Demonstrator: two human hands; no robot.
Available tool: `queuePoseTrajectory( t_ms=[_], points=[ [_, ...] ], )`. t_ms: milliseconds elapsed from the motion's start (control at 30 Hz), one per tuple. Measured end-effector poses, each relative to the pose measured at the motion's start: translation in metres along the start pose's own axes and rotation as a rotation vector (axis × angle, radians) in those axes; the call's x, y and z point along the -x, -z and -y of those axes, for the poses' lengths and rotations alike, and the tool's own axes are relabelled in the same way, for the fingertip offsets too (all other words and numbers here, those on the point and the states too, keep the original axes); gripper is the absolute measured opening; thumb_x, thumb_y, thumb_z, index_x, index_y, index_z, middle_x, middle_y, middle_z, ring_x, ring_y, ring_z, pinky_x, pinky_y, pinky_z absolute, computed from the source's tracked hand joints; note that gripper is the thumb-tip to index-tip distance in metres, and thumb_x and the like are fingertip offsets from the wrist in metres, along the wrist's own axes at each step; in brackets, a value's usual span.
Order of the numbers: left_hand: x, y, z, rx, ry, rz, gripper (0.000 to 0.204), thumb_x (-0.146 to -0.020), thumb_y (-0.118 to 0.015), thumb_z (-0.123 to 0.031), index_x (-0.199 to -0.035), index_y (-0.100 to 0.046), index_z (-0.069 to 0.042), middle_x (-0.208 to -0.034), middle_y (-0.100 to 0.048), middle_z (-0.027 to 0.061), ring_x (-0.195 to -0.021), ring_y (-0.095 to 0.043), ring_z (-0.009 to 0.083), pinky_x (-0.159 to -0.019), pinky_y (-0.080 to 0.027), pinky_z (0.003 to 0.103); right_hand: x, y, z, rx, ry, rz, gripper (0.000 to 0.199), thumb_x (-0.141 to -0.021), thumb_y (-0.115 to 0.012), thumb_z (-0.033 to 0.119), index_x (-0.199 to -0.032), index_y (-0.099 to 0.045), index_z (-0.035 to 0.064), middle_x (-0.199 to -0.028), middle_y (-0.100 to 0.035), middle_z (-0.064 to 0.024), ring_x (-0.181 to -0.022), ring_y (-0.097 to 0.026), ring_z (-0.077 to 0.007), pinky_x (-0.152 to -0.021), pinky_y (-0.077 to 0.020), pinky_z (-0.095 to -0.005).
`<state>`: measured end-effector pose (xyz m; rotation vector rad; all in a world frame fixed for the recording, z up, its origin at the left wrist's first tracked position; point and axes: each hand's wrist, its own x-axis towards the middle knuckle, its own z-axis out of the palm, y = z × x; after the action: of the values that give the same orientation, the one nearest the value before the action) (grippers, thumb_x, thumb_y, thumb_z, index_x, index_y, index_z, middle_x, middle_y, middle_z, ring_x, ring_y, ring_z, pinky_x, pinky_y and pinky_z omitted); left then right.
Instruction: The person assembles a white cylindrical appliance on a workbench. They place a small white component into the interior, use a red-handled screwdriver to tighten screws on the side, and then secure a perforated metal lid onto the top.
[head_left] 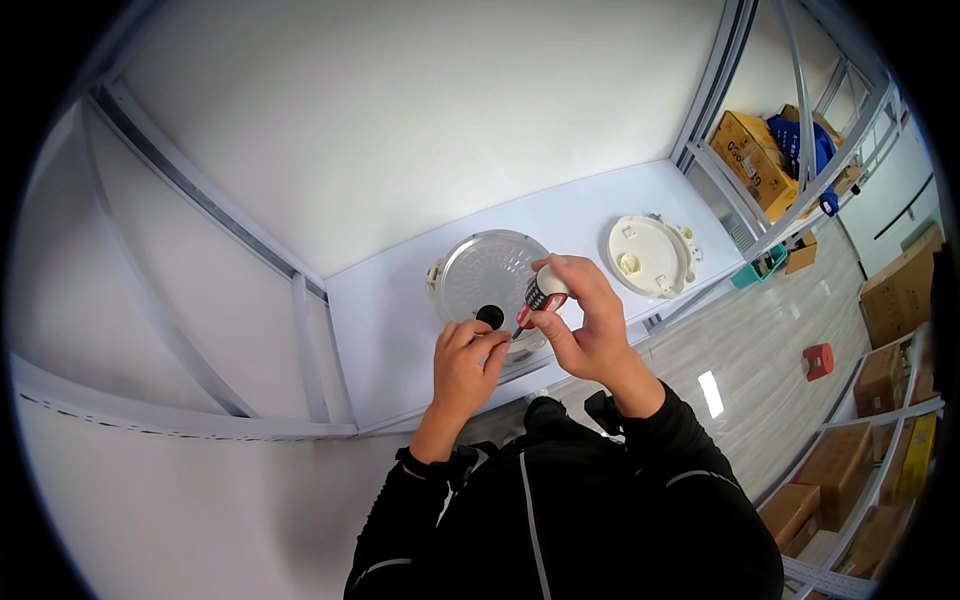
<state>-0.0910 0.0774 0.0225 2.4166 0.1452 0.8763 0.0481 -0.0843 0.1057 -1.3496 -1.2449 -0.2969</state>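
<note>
My right hand [597, 330] grips a short screwdriver [544, 292] with a red, black and white handle, and its shaft slants down to the left. Close by its tip, the fingertips of my left hand [464, 368] are pinched together; whatever they hold is too small to make out. Both hands are over the near side of a round silver metal appliance part [485, 262] with a dimpled surface. A round black spot [490, 316] shows on that part, just beyond my left fingers. My hands hide some of its near rim.
A round off-white plastic cover [650, 258] with small fittings lies on the white table [385, 340], to the right. Grey metal frame posts [715, 85] bound the table. Boxes [755, 165], a teal basket [757, 268], a red stool [818, 362] and carton-filled shelves [850, 440] are farther right.
</note>
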Motion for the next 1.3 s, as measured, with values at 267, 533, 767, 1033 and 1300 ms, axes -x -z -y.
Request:
queuePoseTrajectory(
  t_ms=[267,533,767,1033,1300],
  points=[
    [0.001,-0.004,-0.002,0.085,0.075,-0.017,0.016,-0.083,-0.085,-0.009,-0.099,-0.081,-0.007,-0.099,-0.068,0.0062,-0.097,-0.061,0.0299,-0.084,-0.051,0.042,0.003,-0.005,-0.003,0.014,0.016,0.032,0.065,-0.088,-0.083,0.006,-0.149,-0.058,0.0027,-0.131,-0.070,-0.0206,-0.115,-0.069,-0.0378,-0.097,-0.0566,-0.0422],
    [0.005,-0.007,0.004,0.079,0.062,-0.049,0.016,-0.082,-0.087,-0.010,-0.097,-0.082,-0.007,-0.099,-0.067,0.0062,-0.097,-0.061,0.0291,-0.083,-0.052,0.041,0.000,-0.007,-0.006,0.020,0.070,0.052,0.065,-0.091,-0.081,0.006,-0.150,-0.056,0.0027,-0.131,-0.070,-0.0217,-0.113,-0.070,-0.0375,-0.094,-0.0575,-0.0419],
    [0.007,-0.004,0.005,0.048,0.065,-0.027,0.016,-0.082,-0.087,-0.009,-0.097,-0.083,-0.007,-0.099,-0.067,0.0063,-0.097,-0.062,0.0289,-0.082,-0.053,0.041,-0.009,-0.006,0.007,-0.061,0.004,0.162,0.066,-0.094,-0.080,0.008,-0.154,-0.052,0.0056,-0.136,-0.069,-0.0211,-0.110,-0.073,-0.0336,-0.093,-0.0585,-0.0401],
    [0.006,-0.004,0.003,0.072,0.038,-0.044,0.016,-0.083,-0.085,-0.009,-0.099,-0.083,-0.008,-0.096,-0.067,0.0050,-0.091,-0.060,0.0298,-0.081,-0.052,0.041,-0.018,-0.009,0.016,0.114,0.013,0.081,0.055,-0.086,-0.086,0.009,-0.138,-0.069,0.0053,-0.107,-0.064,-0.0141,-0.096,-0.068,-0.0314,-0.088,-0.0595,-0.0367],
    [0.009,-0.006,0.006,0.093,0.035,-0.044,0.015,-0.083,-0.085,-0.011,-0.097,-0.081,-0.007,-0.098,-0.067,0.0056,-0.093,-0.060,0.0300,-0.084,-0.051,0.042,-0.021,-0.009,0.025,-0.015,-0.037,0.072,0.051,-0.090,-0.083,0.009,-0.139,-0.069,0.0042,-0.120,-0.070,-0.0171,-0.102,-0.071,-0.0343,-0.095,-0.0583,-0.0401]
  ],
)
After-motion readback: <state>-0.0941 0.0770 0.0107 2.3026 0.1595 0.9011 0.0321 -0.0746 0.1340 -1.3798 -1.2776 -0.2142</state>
